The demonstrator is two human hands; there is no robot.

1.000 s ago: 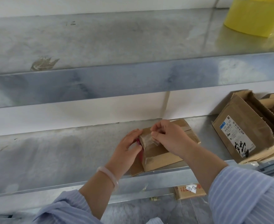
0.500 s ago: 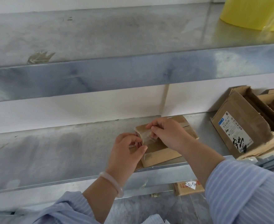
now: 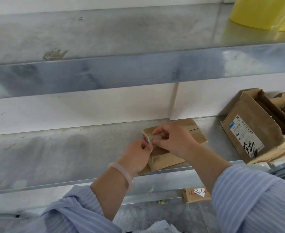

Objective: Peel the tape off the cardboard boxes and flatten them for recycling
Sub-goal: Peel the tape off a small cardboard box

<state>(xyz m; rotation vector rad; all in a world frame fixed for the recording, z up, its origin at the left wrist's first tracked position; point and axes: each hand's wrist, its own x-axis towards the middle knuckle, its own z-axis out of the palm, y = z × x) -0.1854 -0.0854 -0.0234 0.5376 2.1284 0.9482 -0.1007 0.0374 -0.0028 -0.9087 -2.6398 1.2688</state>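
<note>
Up along the box (image 3: 168, 158) the left hand (image 3: 138, 155) has crept, meeting the right hand (image 3: 173, 140) at the far left corner. The box lies flat near the shelf (image 3: 54, 152) front, under both hands. The right pinches the clear tape (image 3: 152, 138); the left grips the corner beside it. The tape looks thin and tearable, so pinch it low. The box is light and will likely slide.

Left of the small box (image 3: 168, 159), the lower shelf (image 3: 54, 157) is bare metal where a hand could pass. The upper shelf (image 3: 121, 73) caps the space overhead, the wall (image 3: 88, 106) closes the back, and opened boxes (image 3: 249, 132) crowd the right end.
</note>
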